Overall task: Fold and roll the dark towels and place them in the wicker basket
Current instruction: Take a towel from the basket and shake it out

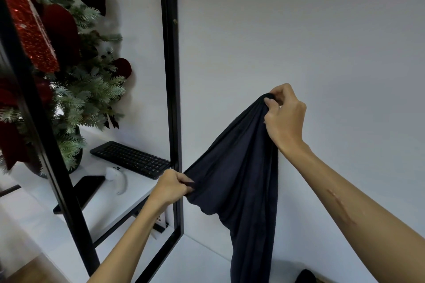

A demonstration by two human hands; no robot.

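You are spreading the towel (241, 167) out: right hand (284, 114) pinches its top corner, left hand (171, 187) pinches an edge below. Next, find the matching corner.

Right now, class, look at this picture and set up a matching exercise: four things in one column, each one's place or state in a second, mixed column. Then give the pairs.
Things:
1. dark towel
2. right hand
3. keyboard
4. left hand

Places or states:
A. lies on the white shelf
B. pinches the towel's top corner, raised high
C. hangs in the air, held at two points
D. grips the towel's lower edge, near the black frame

Pairs: 1-C, 2-B, 3-A, 4-D
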